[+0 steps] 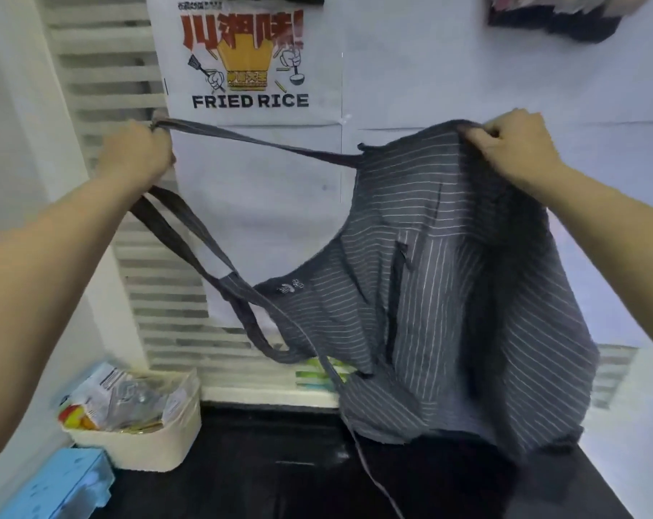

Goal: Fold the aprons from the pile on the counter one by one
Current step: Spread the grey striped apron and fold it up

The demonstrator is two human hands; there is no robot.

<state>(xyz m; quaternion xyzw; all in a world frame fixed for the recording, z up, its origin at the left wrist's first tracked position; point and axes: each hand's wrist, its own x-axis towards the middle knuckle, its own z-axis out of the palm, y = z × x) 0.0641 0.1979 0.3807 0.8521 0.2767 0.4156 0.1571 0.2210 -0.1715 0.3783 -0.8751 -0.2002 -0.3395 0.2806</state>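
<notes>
A dark grey apron with thin white stripes [448, 286] hangs in the air above the black counter [250, 477]. My left hand [135, 151] grips one of its straps [257, 142] at the upper left, pulled taut. My right hand [516, 144] pinches the apron's top edge at the upper right. Another strap loops down below my left hand, and a thin tie trails onto the counter. The apron's lower edge touches the counter. A small white emblem shows on the bib.
A cream tub [141, 432] full of sachets stands at the counter's back left, a light blue box [66, 485] in front of it. A "FRIED RICE" poster [246, 61] hangs on the wall behind. Dark fabric [557, 20] shows at the top right.
</notes>
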